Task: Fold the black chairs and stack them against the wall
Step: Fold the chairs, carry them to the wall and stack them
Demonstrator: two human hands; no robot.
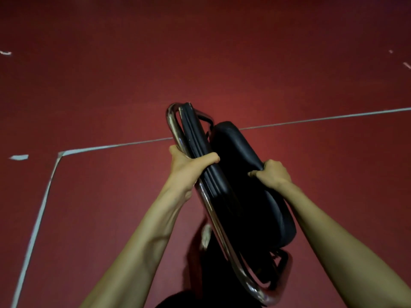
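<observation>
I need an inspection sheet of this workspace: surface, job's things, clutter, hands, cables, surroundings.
Surface: red floor with white tape lines.
Job's things: one black chair, folded, chrome frame, held above the floor.
Clutter: small white scraps on the floor.
Hands: left hand grips the frame and backrest edge; right hand grips the seat edge.
Cables: nothing seen.
Surroundings: no wall or other chairs in view; dim light.
</observation>
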